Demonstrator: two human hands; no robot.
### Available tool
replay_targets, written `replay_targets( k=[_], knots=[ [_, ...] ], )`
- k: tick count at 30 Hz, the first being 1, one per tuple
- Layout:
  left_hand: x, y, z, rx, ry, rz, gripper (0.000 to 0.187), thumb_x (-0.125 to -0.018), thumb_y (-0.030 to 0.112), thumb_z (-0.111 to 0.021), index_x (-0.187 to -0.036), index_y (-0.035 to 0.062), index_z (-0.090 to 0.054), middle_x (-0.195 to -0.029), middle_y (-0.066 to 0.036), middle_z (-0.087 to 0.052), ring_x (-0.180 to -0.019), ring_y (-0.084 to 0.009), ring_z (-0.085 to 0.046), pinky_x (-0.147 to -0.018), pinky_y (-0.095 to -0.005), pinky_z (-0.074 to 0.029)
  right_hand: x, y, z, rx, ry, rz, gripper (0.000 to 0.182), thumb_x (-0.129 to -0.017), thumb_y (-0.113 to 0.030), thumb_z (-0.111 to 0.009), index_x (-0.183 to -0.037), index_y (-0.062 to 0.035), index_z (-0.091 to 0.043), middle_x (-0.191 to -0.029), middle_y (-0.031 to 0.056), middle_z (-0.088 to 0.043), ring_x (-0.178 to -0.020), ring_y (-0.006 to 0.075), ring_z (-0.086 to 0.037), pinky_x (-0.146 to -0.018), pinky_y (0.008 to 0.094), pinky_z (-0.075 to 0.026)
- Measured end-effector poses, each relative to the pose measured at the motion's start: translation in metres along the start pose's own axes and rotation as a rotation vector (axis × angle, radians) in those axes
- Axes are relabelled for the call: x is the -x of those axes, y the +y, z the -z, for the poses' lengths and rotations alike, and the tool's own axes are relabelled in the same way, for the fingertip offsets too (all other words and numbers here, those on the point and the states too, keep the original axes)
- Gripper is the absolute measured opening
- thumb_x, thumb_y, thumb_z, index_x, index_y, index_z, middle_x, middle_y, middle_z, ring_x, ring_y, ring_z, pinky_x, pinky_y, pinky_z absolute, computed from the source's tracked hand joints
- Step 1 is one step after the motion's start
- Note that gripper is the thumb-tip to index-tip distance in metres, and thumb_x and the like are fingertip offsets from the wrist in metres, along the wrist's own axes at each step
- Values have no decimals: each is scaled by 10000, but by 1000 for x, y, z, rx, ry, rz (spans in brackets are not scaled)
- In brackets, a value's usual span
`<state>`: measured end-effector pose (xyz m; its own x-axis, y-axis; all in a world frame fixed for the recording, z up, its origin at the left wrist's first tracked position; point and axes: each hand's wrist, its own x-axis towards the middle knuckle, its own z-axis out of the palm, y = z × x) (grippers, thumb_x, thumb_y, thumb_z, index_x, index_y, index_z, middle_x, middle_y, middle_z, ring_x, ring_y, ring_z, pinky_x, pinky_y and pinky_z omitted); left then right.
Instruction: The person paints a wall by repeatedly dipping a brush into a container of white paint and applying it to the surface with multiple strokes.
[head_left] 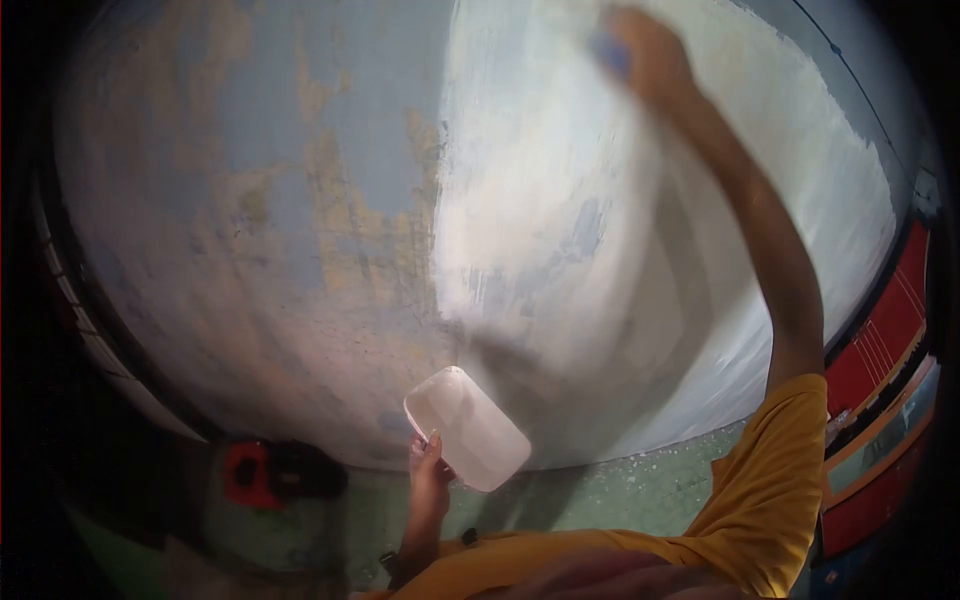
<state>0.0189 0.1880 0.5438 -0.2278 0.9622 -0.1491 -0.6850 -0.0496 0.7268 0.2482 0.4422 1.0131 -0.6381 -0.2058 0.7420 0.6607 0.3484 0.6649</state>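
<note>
My left hand (428, 468) is closed on the edge of a white rectangular plastic tub (485, 435), its thumb over the rim. The tub is tilted, its inside partly facing me, with a pale coating within. My right hand (655, 60) is raised high against the wall and smeared by motion. Its fingers are wrapped round a blue object (610, 55), whose working end is too blurred to make out. In front of me the wall (370, 180) is patchy grey-blue and tan on the left. A fresh white coat (520, 140) covers much of its right part.
The green floor (640, 490) has white specks near the wall's foot. On it at lower left lies a red and black object (252, 475). Red furniture with a wooden edge (885, 320) stands at the right. A dark cable (835, 48) runs down the upper right wall.
</note>
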Motion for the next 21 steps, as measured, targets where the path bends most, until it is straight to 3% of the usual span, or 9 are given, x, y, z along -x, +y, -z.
replay_targets(
  k=[2, 5, 9, 11, 13, 15, 19, 20, 21],
  knots=[
    [1, -4, -4, -15, 18, -3, 516, -887, 360, -628, -1253, 94, -381, -1074, -71, -568, -901, -158, -587, -697, -292, -484, 50, -77, 19, -86, -187, 135, 302, -691, -146, -700, -990, -110, -686, -1110, 66, -636, -890, 235, -621, -747, 346, -535],
    [8, -15, -5, -44, 36, -3, 535, -882, 376, -633, -1254, 89, -378, -1097, -84, -561, -907, -174, -589, -702, -298, -486, 91, -139, 40, -333, -652, 91, 326, -796, -156, -649, -1122, -137, -661, -1130, 64, -637, -1006, 251, -629, -845, 361, -546],
    [16, -19, -16, -64, 42, -31, 543, -883, 386, -632, -1253, 82, -376, -1125, -96, -549, -917, -181, -593, -699, -310, -495, 60, -95, 26, -361, -409, -172, 318, -920, -386, -539, -970, -91, -648, -957, 139, -664, -894, 317, -641, -750, 460, -526],
    [19, -24, -21, -60, 54, -29, 543, -885, 385, -630, -1255, 80, -375, -1132, -98, -546, -929, -185, -596, -707, -315, -500, -14, -60, 43, -187, -577, -426, 242, -869, -276, -623, -1007, -87, -685, -830, 147, -677, -776, 301, -666, -709, 406, -537],
    [21, -32, -22, -50, 67, -13, 540, -889, 379, -628, -1261, 81, -373, -1135, -97, -546, -946, -188, -598, -721, -320, -505, -63, -31, 33, -99, -139, -350, 327, -895, -309, -610, -872, 16, -643, -876, 192, -661, -848, 330, -637, -778, 413, -497],
    [25, -42, -21, -38, 86, -16, 540, -895, 375, -622, -1269, 79, -369, -1140, -96, -545, -958, -187, -600, -736, -321, -507, -95, -29, 46, -40, -118, -404, 332, -894, -308, -606, -900, 23, -640, -928, 197, -656, -868, 328, -629, -779, 410, -503],
    [31, -60, -18, -13, 163, 4, 535, -906, 368, -611, -1283, 79, -367, -1138, -88, -551, -960, -176, -600, -738, -313, -505, -43, -70, 15, 67, -237, -136, 253, -890, -239, -610, -868, 11, -640, -966, 183, -657, -864, 332, -620, -749, 417, -499],
    [35, -60, -15, -12, 175, 10, 532, -907, 368, -610, -1283, 80, -368, -1134, -86, -553, -959, -173, -600, -736, -310, -503, -2, -91, 0, 26, -194, -4, 157, -775, -175, -643, -878, -65, -689, -724, 105, -632, -714, 266, -653, -610, 414, -520],
    [37, -57, -13, -13, 183, 17, 529, -908, 368, -609, -1283, 82, -369, -1131, -83, -555, -957, -170, -600, -734, -307, -502, 35, -113, -19, 174, -128, 216, 60, -796, -118, -609, -816, -96, -660, -793, 47, -625, -744, 185, -627, -586, 301, -538]
  ],
)
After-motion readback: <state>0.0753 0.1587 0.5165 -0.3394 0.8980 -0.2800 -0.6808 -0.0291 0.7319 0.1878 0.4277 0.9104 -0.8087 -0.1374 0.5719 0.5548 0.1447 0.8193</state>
